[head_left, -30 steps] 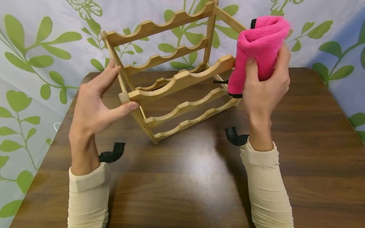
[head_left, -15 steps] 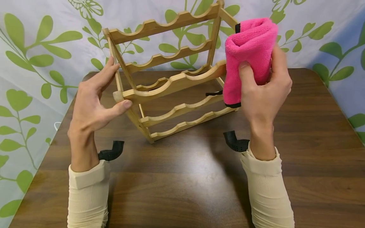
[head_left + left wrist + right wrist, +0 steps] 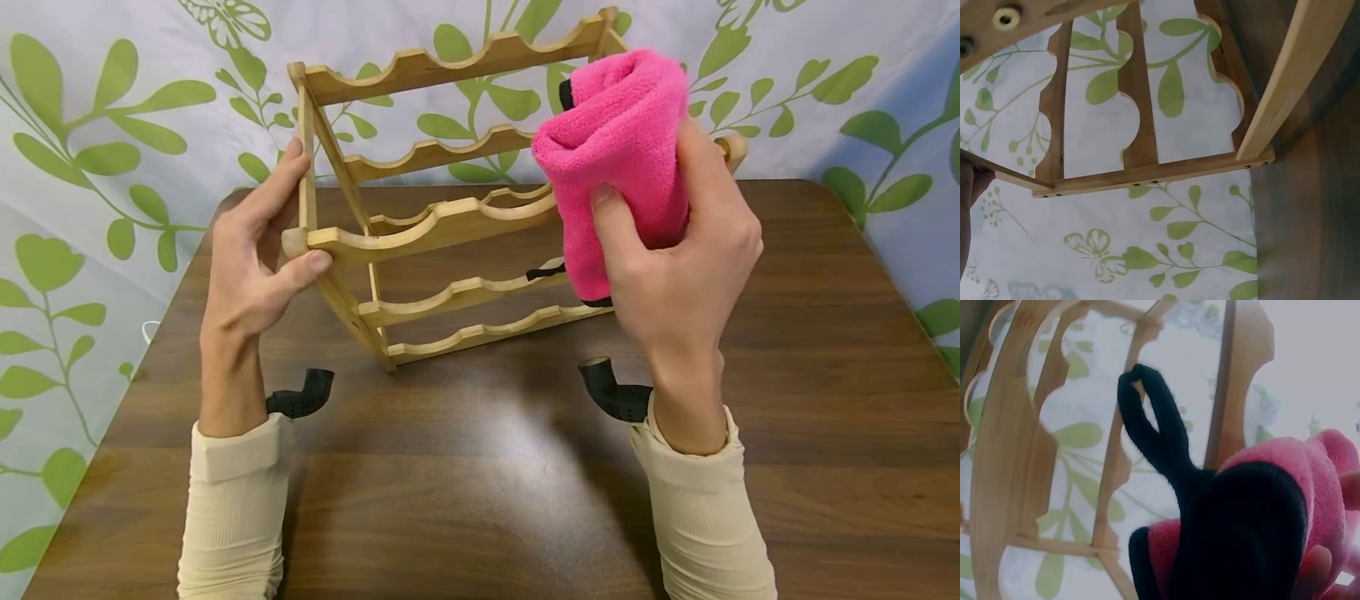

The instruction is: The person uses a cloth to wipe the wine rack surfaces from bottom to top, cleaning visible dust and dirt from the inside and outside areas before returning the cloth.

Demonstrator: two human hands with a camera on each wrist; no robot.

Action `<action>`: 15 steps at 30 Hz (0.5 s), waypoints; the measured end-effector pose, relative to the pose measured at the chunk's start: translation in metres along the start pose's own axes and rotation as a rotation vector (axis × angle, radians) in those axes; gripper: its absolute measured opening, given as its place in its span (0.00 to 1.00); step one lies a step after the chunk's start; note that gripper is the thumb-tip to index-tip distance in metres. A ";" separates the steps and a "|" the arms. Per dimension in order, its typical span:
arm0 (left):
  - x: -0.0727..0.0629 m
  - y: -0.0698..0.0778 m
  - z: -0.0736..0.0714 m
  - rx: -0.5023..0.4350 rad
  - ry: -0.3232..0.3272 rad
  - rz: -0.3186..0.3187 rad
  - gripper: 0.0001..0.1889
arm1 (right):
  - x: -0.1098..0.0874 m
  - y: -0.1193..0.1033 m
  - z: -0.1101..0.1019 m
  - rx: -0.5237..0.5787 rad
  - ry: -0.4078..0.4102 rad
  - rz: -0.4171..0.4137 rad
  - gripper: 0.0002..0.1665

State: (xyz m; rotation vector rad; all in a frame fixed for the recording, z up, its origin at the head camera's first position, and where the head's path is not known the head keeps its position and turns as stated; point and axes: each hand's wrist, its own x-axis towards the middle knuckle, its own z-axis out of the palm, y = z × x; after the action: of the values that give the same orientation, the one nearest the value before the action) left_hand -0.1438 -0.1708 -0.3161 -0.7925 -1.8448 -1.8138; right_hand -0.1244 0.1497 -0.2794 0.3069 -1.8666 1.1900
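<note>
A light wooden wine rack with scalloped rails stands at an angle at the back of the table. My left hand grips its near left upper corner, thumb over the front rail and fingers along the side bar. In the left wrist view, fingertips show at the left edge against the frame. My right hand holds a folded, fluffy pink towel with black edging, which overlaps the right part of the front rails in the head view. A black hanging loop sticks out from the towel toward the rack.
The dark brown wooden table has rounded far corners. Behind it hangs a white cloth backdrop printed with green leaves. Black curved pieces protrude beside both wrists, above the cream sleeves.
My right hand has moved the towel left and slightly down across the front of the rack. The rack has turned a little, and my left hand has stayed on its corner.
</note>
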 end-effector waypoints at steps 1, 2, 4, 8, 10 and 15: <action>0.000 -0.002 0.000 -0.027 0.008 0.005 0.47 | -0.001 -0.002 0.001 0.008 -0.010 -0.018 0.20; 0.000 -0.003 -0.001 -0.056 0.014 0.010 0.48 | -0.002 -0.004 0.002 0.025 -0.019 -0.035 0.20; 0.000 -0.005 -0.003 -0.102 0.026 0.014 0.47 | -0.004 -0.007 0.004 0.074 -0.024 -0.060 0.22; -0.001 -0.008 -0.006 -0.166 0.066 -0.001 0.44 | -0.004 -0.012 0.008 0.184 0.028 -0.073 0.22; -0.001 -0.009 -0.007 -0.172 0.078 -0.019 0.43 | -0.003 -0.015 0.009 0.231 0.070 -0.069 0.22; -0.002 -0.007 -0.009 -0.186 0.079 -0.064 0.38 | -0.004 -0.019 0.011 0.303 0.119 -0.093 0.22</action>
State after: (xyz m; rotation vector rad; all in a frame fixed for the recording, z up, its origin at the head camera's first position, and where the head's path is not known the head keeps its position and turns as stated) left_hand -0.1484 -0.1799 -0.3222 -0.7219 -1.6883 -2.0501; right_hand -0.1166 0.1301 -0.2722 0.4737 -1.5531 1.3958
